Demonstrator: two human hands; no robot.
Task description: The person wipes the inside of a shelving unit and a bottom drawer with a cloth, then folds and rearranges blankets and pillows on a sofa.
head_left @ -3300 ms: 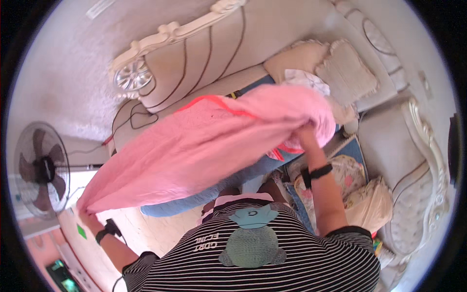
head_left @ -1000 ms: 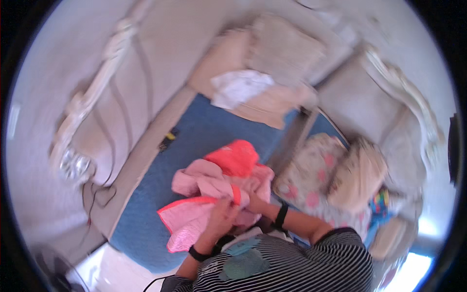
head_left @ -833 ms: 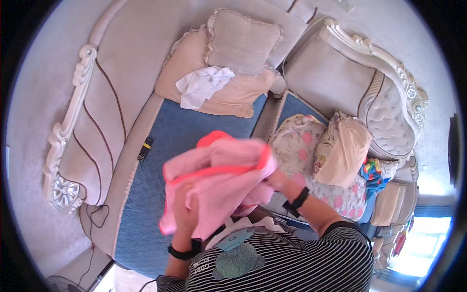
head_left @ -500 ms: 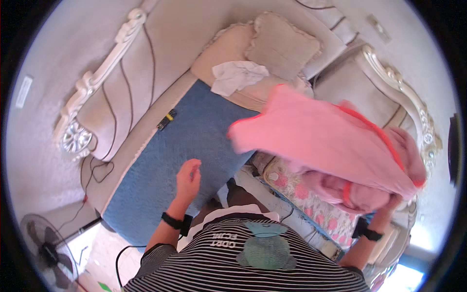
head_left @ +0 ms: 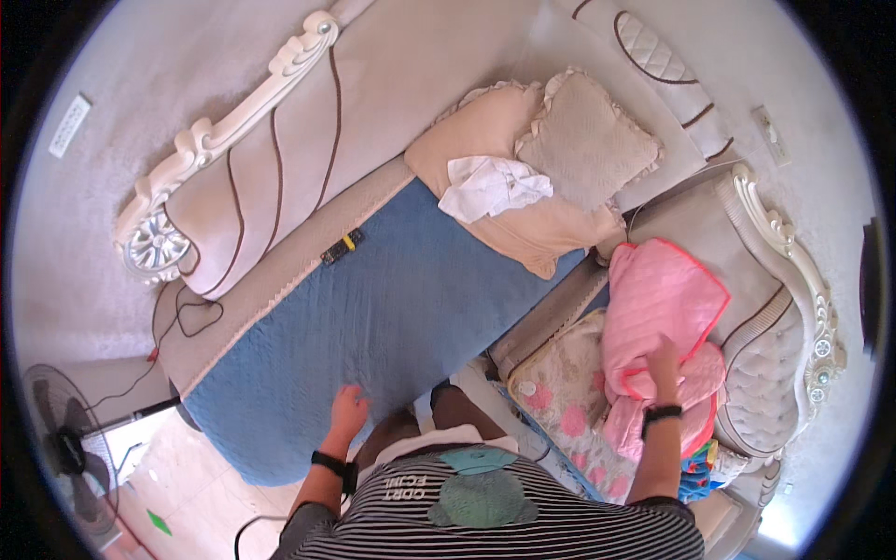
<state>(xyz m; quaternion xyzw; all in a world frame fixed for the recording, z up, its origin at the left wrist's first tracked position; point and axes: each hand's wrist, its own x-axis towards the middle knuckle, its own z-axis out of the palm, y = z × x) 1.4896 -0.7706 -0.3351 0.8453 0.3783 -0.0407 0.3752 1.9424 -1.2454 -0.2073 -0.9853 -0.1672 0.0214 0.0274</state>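
Note:
A pink quilted blanket with red edging lies bunched on the flower-patterned seat at the right, against the sofa back. My right hand is on top of it, its fingers blurred against the pink cloth, so their grip is unclear. Over the near edge of the blue cover hangs my left hand, its fingers loosely curled in with nothing seen in them. Both wrists wear dark bands.
A peach pillow, a frilled cushion and a crumpled white cloth sit in the corner. A black remote-like object with a yellow band rests on the blue cover. At lower left stands a fan; a cable hangs nearby.
The pink blanket, spread out in the air before, has come down into a bundle on the right seat. My right hand has moved inward and farther away over it; my left hand has drawn back nearer me.

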